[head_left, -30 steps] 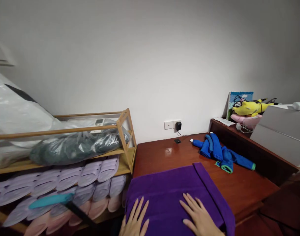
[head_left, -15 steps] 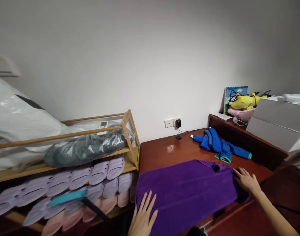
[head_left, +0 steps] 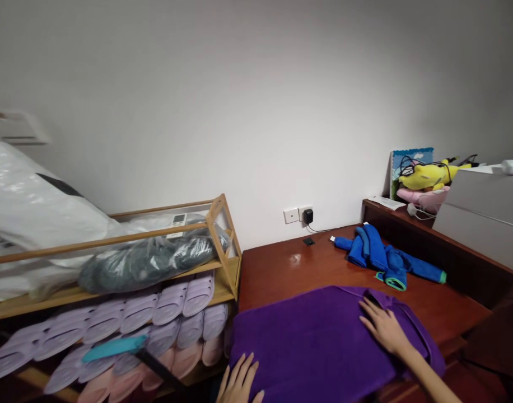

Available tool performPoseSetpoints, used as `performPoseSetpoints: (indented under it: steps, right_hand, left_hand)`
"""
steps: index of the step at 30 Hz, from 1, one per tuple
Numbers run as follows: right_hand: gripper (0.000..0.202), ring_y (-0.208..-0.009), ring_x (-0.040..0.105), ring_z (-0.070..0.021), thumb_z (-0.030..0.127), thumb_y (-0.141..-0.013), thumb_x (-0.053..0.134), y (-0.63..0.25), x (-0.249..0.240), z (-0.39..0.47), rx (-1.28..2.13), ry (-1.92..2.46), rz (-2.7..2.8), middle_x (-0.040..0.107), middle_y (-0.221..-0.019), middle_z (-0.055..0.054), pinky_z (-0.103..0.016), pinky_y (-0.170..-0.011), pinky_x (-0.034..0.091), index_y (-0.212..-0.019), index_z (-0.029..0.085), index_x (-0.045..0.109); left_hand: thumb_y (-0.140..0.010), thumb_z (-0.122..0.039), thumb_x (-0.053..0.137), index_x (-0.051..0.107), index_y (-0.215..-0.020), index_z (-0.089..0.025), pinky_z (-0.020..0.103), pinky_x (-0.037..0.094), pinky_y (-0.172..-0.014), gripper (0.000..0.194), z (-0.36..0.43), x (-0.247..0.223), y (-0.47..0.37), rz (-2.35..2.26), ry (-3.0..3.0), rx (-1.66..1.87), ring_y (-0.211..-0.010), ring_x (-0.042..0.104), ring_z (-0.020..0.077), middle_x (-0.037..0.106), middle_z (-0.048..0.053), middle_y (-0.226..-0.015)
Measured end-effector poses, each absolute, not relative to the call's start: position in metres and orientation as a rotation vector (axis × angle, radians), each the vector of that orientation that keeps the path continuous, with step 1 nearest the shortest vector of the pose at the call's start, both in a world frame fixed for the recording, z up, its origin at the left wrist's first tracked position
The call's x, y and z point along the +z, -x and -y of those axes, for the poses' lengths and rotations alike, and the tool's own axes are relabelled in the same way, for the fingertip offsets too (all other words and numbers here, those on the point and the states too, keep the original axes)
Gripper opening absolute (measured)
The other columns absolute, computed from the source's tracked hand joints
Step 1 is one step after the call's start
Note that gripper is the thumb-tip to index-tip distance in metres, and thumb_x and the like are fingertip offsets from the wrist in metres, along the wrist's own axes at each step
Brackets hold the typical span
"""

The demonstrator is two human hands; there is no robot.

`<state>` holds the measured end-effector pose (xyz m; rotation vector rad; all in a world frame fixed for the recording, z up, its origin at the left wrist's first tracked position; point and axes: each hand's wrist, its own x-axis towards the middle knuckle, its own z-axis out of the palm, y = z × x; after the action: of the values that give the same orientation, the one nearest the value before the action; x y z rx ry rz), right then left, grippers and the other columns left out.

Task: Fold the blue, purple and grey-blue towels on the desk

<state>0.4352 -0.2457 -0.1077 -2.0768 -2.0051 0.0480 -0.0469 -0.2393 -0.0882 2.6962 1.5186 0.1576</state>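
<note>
A purple cloth (head_left: 315, 347) is spread over the front of the reddish-brown desk (head_left: 277, 274), its lower part cut off by the frame. My left hand (head_left: 238, 380) lies on its left edge with the fingers stretched out; the wrist is out of view. Toward the cloth's far right, my right hand (head_left: 385, 327) rests on it, fingers spread, beside a folded-over part and a dark gap. Behind the cloth, a crumpled blue garment (head_left: 376, 254) with green trim lies on the desk, apart from both hands.
At left stands a wooden rack (head_left: 227, 246) with several lilac slippers (head_left: 139, 308), pink ones below and plastic-wrapped bundles (head_left: 151, 263) on top. A black plug (head_left: 308, 216) sits in the wall socket. On the right ledge are a yellow plush toy (head_left: 427, 176) and grey drawers (head_left: 483, 212).
My right hand has moved left from the cloth's right edge onto its surface. The cloth's right part now looks folded and bulging. My left hand stays on the left edge, slightly lower in view.
</note>
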Motion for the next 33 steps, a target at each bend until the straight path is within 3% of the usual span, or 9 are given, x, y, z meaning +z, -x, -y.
performPoseSetpoints:
  steps: [3, 8, 10, 13, 15, 18, 23, 28, 33]
  right_hand:
    - [0.054, -0.117, 0.051, -0.0282, 0.050, -0.088, 0.033, -0.491, -0.101, 0.219, -0.050, 2.387, 1.842, 0.058, -0.126, -0.013, -0.048, -0.094, 0.038, -0.131, 0.020, 0.047]
    - [0.049, -0.109, 0.053, -0.0301, 0.037, -0.090, 0.026, -0.512, -0.088, 0.196, -0.158, 2.452, 1.724, 0.061, -0.116, -0.017, -0.045, -0.084, 0.042, -0.129, 0.013, 0.045]
    - [0.045, -0.105, 0.055, -0.0277, 0.036, -0.091, 0.025, -0.495, -0.093, 0.197, -0.191, 2.427, 1.744, 0.063, -0.112, -0.015, -0.042, -0.086, 0.040, -0.119, 0.016, 0.054]
    - [0.047, -0.111, 0.052, -0.0259, 0.039, -0.091, 0.021, -0.471, -0.111, 0.200, -0.225, 2.406, 1.755, 0.058, -0.121, -0.012, -0.041, -0.092, 0.037, -0.115, 0.018, 0.057]
    - [0.053, -0.124, 0.041, -0.0257, 0.044, -0.090, 0.020, -0.468, -0.123, 0.197, -0.229, 2.428, 1.687, 0.047, -0.136, -0.011, -0.044, -0.098, 0.033, -0.127, 0.019, 0.048]
    - [0.063, -0.135, 0.027, -0.0232, 0.055, -0.087, 0.018, -0.482, -0.135, 0.185, -0.153, 2.472, 1.589, 0.032, -0.148, -0.007, -0.047, -0.104, 0.026, -0.139, 0.024, 0.035]
    - [0.071, -0.137, 0.023, -0.0235, 0.063, -0.084, 0.016, -0.510, -0.145, 0.158, -0.079, 2.521, 1.556, 0.023, -0.152, -0.007, -0.051, -0.105, 0.021, -0.143, 0.026, 0.027]
    - [0.074, -0.132, 0.030, -0.0261, 0.067, -0.082, 0.016, -0.535, -0.148, 0.141, -0.150, 2.463, 1.543, 0.035, -0.146, -0.008, -0.054, -0.102, 0.024, -0.143, 0.026, 0.027]
    - [0.065, -0.119, 0.042, -0.0295, 0.057, -0.086, 0.016, -0.554, -0.141, 0.133, -0.332, 2.499, 1.483, 0.048, -0.132, -0.013, -0.053, -0.095, 0.029, -0.130, 0.019, 0.047]
  left_hand:
    - [-0.088, -0.057, 0.040, 0.056, -0.124, -0.029, 0.050, 0.040, -0.102, 0.048, 0.237, -0.087, 0.045, -1.509, -2.745, 0.169, -0.121, 0.050, 0.0280, 0.058, 0.004, -0.130]
    - [-0.092, -0.050, 0.031, 0.064, -0.102, -0.024, 0.043, 0.044, -0.096, 0.043, 0.216, -0.075, 0.025, -1.713, -2.632, 0.375, -0.106, 0.060, 0.0238, 0.067, 0.006, -0.107]
    - [-0.095, -0.044, 0.025, 0.062, -0.106, -0.020, 0.040, 0.044, -0.097, 0.045, 0.198, -0.073, 0.017, -1.769, -2.570, 0.423, -0.110, 0.057, 0.0222, 0.064, 0.008, -0.114]
    - [-0.093, -0.039, 0.027, 0.048, -0.130, -0.013, 0.042, 0.034, -0.107, 0.049, 0.172, -0.079, 0.014, -1.830, -2.513, 0.392, -0.131, 0.038, 0.0236, 0.046, 0.012, -0.140]
    - [-0.092, -0.040, 0.030, 0.038, -0.138, -0.013, 0.046, 0.028, -0.109, 0.055, 0.161, -0.087, 0.016, -1.878, -2.465, 0.310, -0.137, 0.026, 0.0248, 0.033, 0.011, -0.148]
    - [-0.092, -0.043, 0.027, 0.029, -0.143, -0.015, 0.047, 0.024, -0.111, 0.058, 0.154, -0.098, 0.021, -1.909, -2.443, 0.232, -0.139, 0.018, 0.0233, 0.025, 0.008, -0.151]
    - [-0.093, -0.045, 0.024, 0.026, -0.144, -0.017, 0.047, 0.019, -0.112, 0.058, 0.147, -0.098, 0.014, -1.938, -2.488, 0.158, -0.139, 0.018, 0.0219, 0.023, 0.006, -0.151]
    - [-0.093, -0.045, 0.024, 0.025, -0.144, -0.020, 0.051, 0.017, -0.112, 0.056, 0.124, -0.088, -0.002, -1.956, -2.519, 0.076, -0.139, 0.020, 0.0212, 0.021, 0.005, -0.152]
    - [-0.092, -0.047, 0.027, 0.027, -0.143, -0.026, 0.051, 0.017, -0.111, 0.055, 0.102, -0.087, -0.011, -1.995, -2.516, 0.067, -0.140, 0.018, 0.0224, 0.020, 0.003, -0.152]
